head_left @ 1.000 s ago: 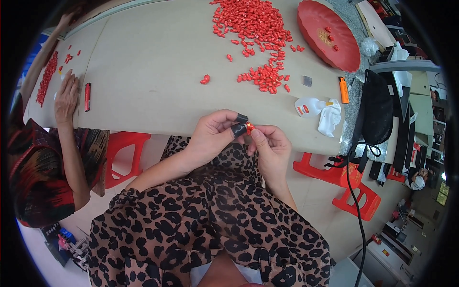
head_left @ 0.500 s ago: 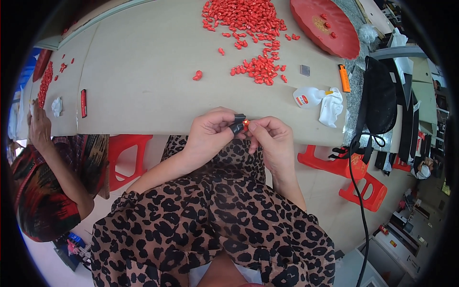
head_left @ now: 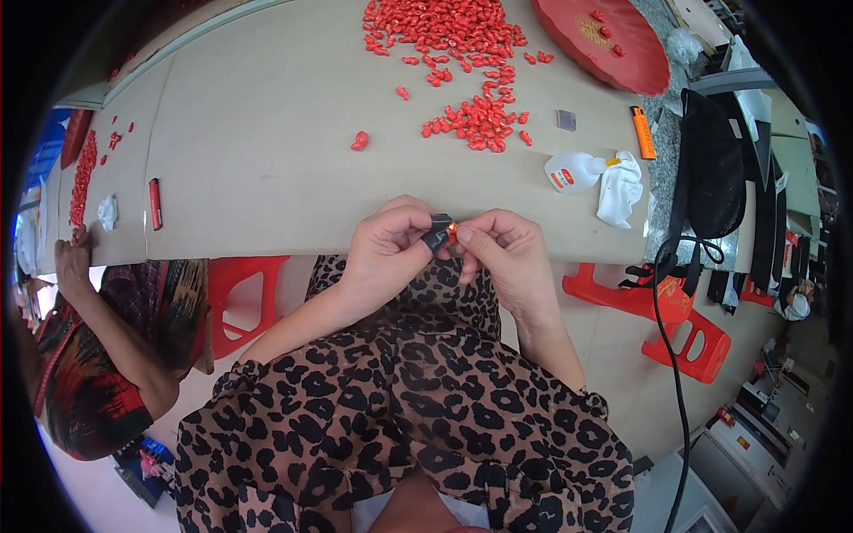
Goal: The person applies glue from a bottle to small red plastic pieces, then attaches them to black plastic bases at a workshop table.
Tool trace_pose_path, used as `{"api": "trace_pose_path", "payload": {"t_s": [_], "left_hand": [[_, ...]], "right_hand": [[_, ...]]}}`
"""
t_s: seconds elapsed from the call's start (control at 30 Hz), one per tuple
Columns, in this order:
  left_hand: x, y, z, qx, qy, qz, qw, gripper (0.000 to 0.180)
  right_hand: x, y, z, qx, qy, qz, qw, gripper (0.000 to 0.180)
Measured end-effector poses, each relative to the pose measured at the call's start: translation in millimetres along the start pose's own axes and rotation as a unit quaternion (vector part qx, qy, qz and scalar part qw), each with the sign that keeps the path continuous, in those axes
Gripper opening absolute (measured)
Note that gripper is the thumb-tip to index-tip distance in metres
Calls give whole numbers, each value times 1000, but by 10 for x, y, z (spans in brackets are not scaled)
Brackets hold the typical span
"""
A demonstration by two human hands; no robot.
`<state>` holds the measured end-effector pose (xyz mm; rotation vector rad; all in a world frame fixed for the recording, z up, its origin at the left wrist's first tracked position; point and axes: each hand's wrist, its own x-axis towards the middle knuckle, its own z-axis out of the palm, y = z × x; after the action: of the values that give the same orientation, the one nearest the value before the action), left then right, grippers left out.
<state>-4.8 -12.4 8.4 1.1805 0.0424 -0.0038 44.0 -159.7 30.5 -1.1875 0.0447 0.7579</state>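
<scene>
Just past the table's near edge, both hands meet over a small red piece (head_left: 452, 229) with a shiny gold-orange spot. Black wrapping covers the thumb and forefinger tips of my left hand (head_left: 382, 253), closed in a pinch on the piece's left side. From the right, the thumb and fingers of my right hand (head_left: 514, 258) pinch the same piece. Most of it is hidden by the fingertips. Beyond the hands lie a small heap of glossy red knobbly pieces (head_left: 480, 124), a larger heap (head_left: 444, 25) and a single red piece (head_left: 359, 140).
At right are a red scalloped tray (head_left: 644, 75), an orange lighter-shaped object (head_left: 643, 133), a white bottle (head_left: 573, 172), a white cloth (head_left: 620, 195) and a black bag (head_left: 718, 169). A co-worker's hand (head_left: 73, 264) is at left, near a red stick-like object (head_left: 155, 204).
The co-worker's hand at left has moved nearer, down to the table's edge. My two hands keep their pinch on the red piece, while the whole view has shifted slightly.
</scene>
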Motion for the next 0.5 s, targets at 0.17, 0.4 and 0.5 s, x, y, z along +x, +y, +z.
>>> {"api": "trace_pose_path", "payload": {"t_s": [0.17,0.4,0.5], "left_hand": [[4,25,-13,31,-6,-14,999,12],[-4,-11,-32,60,-2,-13,998,12],[-7,-13,-28,61,-1,-11,998,12]], "right_hand": [[-1,-10,5,-10,-5,3,1000,8],[-2,-4,15,-21,4,13,1000,7],[-7,-6,21,-17,2,10,1000,7]]}}
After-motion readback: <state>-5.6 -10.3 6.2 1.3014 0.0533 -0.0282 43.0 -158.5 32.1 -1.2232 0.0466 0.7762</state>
